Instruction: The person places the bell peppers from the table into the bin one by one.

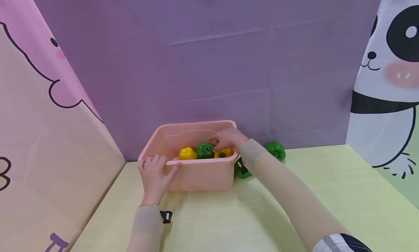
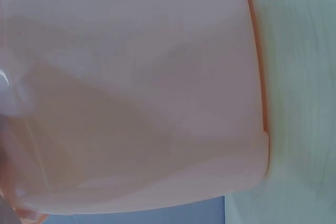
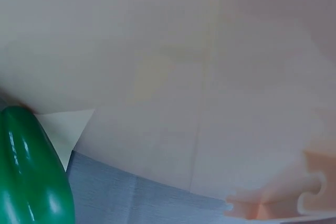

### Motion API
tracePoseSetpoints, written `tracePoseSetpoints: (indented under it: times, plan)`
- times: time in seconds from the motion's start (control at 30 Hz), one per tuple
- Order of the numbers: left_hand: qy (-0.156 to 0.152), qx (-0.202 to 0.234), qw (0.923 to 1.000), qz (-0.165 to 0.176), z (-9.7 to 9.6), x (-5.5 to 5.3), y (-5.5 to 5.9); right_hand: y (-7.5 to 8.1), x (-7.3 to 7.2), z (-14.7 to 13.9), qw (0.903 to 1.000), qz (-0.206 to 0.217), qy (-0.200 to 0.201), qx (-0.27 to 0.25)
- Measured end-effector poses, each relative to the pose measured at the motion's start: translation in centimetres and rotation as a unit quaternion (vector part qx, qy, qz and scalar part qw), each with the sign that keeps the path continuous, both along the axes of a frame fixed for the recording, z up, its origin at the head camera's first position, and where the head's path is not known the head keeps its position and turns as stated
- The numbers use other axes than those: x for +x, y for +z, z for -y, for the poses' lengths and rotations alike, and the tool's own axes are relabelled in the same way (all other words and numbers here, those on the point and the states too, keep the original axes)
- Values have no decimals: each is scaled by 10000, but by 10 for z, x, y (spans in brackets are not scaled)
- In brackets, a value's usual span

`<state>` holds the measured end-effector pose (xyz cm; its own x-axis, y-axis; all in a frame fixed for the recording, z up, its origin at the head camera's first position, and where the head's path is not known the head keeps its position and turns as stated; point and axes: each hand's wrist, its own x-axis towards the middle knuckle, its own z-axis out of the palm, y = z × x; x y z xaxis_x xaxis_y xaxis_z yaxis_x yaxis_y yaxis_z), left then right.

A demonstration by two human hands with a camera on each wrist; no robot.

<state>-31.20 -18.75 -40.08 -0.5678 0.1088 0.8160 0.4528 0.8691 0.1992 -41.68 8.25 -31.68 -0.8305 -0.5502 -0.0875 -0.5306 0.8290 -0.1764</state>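
A pink plastic bin [image 1: 203, 175] stands on the table against the purple backdrop. Inside it lie a yellow bell pepper [image 1: 187, 154], a green bell pepper [image 1: 205, 150] and another yellow bell pepper [image 1: 224, 153] at the right end. My left hand [image 1: 155, 177] grips the front left rim, fingers hooked over it and thumb along the outer wall. Over the right rim reaches my right hand [image 1: 227, 137], its fingers spread just above the green and right yellow peppers; contact with them is unclear. The left wrist view is filled by the bin's wall [image 2: 147, 93].
Outside the bin's right end, one green bell pepper [image 1: 275, 150] lies near the backdrop. Another green pepper [image 1: 243, 172] is partly hidden by the right wrist. A green pepper [image 3: 34, 171] also shows beside the bin in the right wrist view. Printed cloth walls flank the table [image 1: 209, 223].
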Motion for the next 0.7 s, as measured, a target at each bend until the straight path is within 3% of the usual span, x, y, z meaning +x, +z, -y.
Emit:
tracePoseSetpoints:
  times: [0.17,0.33,0.57,0.7]
  plan:
    - [4,-24,10000,34,0,-1,0,-5,0,-2,9936,223,-122,-1097]
    - [15,-11,10000,76,-1,-4,0,-10,-3,-7,9700,414,-150,-2393]
    - [11,-25,9998,182,-6,-9,-3,-17,-12,-19,9522,83,421,-3024]
    - [1,-26,9998,199,-7,-12,-4,-24,-16,-32,9386,-76,361,-3430]
